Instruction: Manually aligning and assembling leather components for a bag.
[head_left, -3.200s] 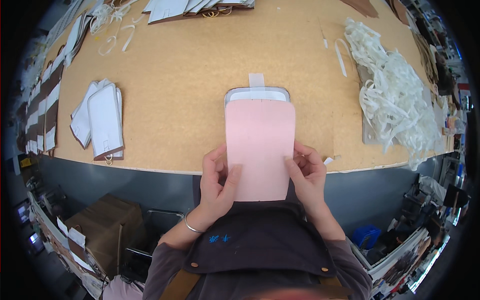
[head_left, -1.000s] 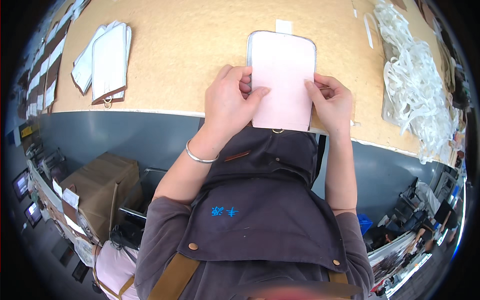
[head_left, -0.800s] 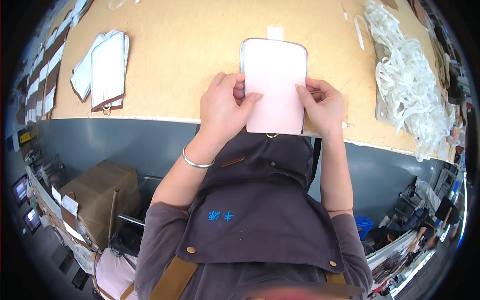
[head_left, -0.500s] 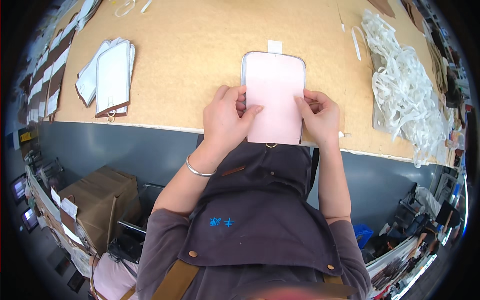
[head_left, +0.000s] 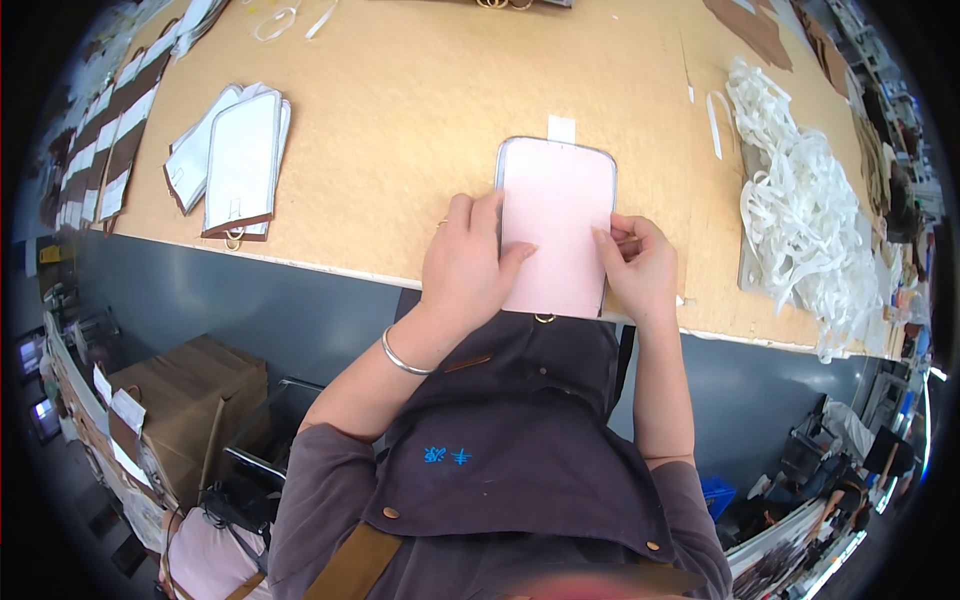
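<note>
A pale pink flat panel (head_left: 558, 230) with rounded far corners and a dark edge lies at the front of the table, its near end at the table's front edge. From its far end a small white tab (head_left: 561, 129) sticks out, and a brass-coloured ring (head_left: 544, 318) shows under its near end. My left hand (head_left: 465, 262) grips the left edge, thumb on the pink face and fingers along the side. Closed on the right edge is my right hand (head_left: 640, 265), its thumb on top and its fingers partly hidden behind the edge.
To the left lies a small stack of white panels (head_left: 242, 160) with brown ends and rings. A tangled heap of white strips (head_left: 805, 200) fills the table's right side. Brown-and-white pieces (head_left: 118, 130) line the far left; a large brown box (head_left: 195, 400) stands below the table.
The view has shifted, so the table and panel sit lower in the picture. My left hand's fingers have straightened along the panel's left edge; the right hand keeps its grip.
</note>
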